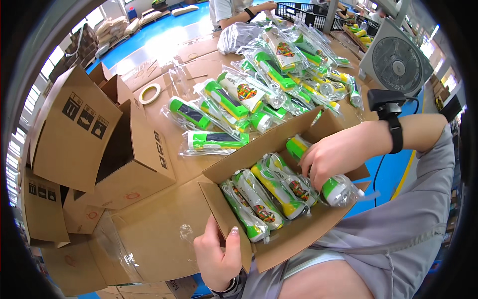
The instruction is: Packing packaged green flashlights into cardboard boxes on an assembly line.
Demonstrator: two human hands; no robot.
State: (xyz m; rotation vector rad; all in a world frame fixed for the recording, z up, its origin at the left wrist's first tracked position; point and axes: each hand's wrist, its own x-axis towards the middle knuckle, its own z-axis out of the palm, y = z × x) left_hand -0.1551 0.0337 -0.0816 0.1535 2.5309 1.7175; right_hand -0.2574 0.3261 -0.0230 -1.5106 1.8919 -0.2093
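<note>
**Hands at an open carton of bagged flashlights**

Nearest the camera, the person's left hand (217, 255) grips the near corner of the open carton (279, 244), thumb pressed flat on the inside of the cardboard wall and the other fingers wrapped round the outside, so the hand is clamped on the box edge. Grey sleeves and a grey shirt fill the lower right.

Over the carton, the right hand (334, 152) reaches in from the right, a black wristband with a small black device on the wrist. Its fingers are curled down and closed around a green and white flashlight in a clear bag (334, 189), which lies tilted at the right end of the box, partly over the rim. Beside it, inside the carton, several more bagged flashlights (266, 197) lie side by side, touching, yellow and green with patterned bands.

Behind the box, on the cardboard-covered table (149, 234), a loose heap of bagged flashlights (269, 74) stretches away. A roll of tape (149, 93) lies to the left of the heap. Empty brown cartons (127, 154) stand open at the left. A grey fan (397, 62) stands at the far right. Another person's forearm (244, 15) rests at the far end of the table.
</note>
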